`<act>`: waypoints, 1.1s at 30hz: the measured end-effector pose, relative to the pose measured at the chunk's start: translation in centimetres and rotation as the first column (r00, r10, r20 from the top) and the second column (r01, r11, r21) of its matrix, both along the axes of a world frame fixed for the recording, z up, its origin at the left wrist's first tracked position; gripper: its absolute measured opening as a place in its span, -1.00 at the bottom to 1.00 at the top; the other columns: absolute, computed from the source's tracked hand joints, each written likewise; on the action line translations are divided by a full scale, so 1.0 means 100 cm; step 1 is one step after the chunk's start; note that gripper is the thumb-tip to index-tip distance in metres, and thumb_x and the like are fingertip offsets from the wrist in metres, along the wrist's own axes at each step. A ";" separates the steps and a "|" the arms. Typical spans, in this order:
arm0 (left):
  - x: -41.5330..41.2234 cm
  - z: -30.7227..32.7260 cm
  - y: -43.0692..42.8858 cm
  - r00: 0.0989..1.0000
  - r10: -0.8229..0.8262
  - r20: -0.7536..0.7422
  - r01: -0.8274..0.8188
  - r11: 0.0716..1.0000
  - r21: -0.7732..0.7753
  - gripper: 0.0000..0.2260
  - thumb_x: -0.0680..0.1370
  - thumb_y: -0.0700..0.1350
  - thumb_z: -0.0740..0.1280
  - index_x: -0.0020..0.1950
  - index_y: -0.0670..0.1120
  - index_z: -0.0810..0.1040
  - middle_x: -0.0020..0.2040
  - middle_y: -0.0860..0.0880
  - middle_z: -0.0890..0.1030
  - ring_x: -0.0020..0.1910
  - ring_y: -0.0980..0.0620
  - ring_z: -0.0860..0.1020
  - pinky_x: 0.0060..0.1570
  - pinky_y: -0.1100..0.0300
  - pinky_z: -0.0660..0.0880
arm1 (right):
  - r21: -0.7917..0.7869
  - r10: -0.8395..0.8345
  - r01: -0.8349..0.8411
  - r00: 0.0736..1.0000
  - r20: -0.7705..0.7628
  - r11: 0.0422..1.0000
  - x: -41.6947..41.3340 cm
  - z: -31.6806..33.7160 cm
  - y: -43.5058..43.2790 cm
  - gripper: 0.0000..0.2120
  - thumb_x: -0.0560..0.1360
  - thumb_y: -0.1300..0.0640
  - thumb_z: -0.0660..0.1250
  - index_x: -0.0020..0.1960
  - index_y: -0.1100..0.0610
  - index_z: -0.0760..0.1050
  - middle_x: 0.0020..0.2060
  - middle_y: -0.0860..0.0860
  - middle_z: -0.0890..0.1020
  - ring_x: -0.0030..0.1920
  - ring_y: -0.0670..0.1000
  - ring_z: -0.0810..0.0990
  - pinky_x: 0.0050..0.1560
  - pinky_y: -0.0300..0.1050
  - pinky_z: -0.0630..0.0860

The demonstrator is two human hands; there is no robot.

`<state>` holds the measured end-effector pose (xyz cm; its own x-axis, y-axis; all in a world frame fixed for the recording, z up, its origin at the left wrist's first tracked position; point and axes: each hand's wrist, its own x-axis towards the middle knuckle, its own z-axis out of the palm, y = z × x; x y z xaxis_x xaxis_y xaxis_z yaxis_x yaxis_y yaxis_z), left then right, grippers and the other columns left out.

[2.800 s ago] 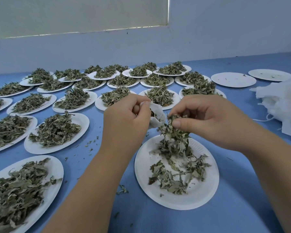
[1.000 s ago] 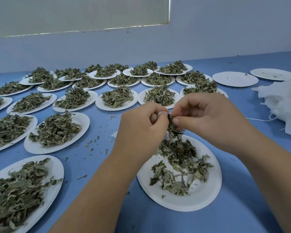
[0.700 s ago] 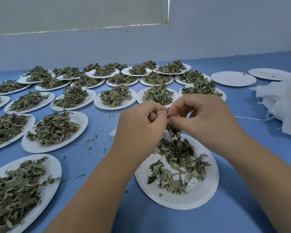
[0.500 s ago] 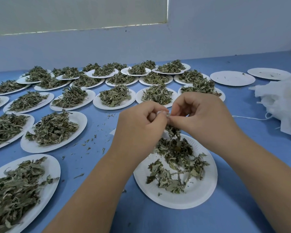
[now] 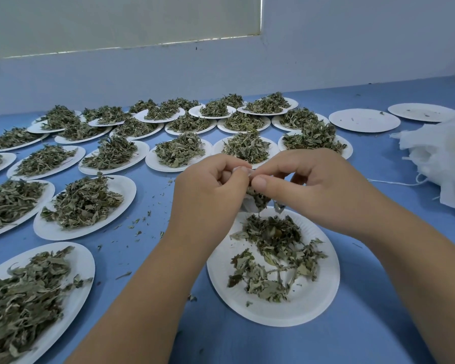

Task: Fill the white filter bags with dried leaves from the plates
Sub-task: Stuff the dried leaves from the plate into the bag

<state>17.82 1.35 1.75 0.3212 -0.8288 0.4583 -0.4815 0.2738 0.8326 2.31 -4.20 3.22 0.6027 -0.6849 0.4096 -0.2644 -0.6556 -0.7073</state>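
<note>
Fingertips [image 5: 258, 183] meeting above plate [image 5: 273, 315], left hand [image 5: 208, 187] pinching filter bag [image 5: 247, 205], right hand [image 5: 313, 185] pinching leaves [image 5: 259, 199]

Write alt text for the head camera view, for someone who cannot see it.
A left hand holds a white bag over a plate while the right hand pinches dried leaves right beside it. Many more leaf-heaped plates cover the blue table, with two nearly empty plates and a pile of white bags at the right.
</note>
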 end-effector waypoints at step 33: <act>-0.001 -0.001 0.000 0.999 -0.019 0.045 0.019 1.000 0.005 -0.80 0.53 -0.26 0.32 -0.22 -0.04 0.64 -0.41 -0.27 0.45 -0.58 0.24 0.44 -0.55 0.40 0.27 | 0.035 -0.099 0.095 0.985 0.144 0.995 0.004 -0.001 -0.004 -0.87 0.39 0.11 0.50 -0.27 0.05 0.57 -0.43 -0.06 0.56 -0.43 -0.16 0.45 -0.41 -0.37 0.38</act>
<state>17.74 1.36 1.67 0.2847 -0.8364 0.4684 -0.5135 0.2795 0.8113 2.66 -4.56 3.09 0.4680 -0.7499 0.4675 -0.2191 -0.6110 -0.7607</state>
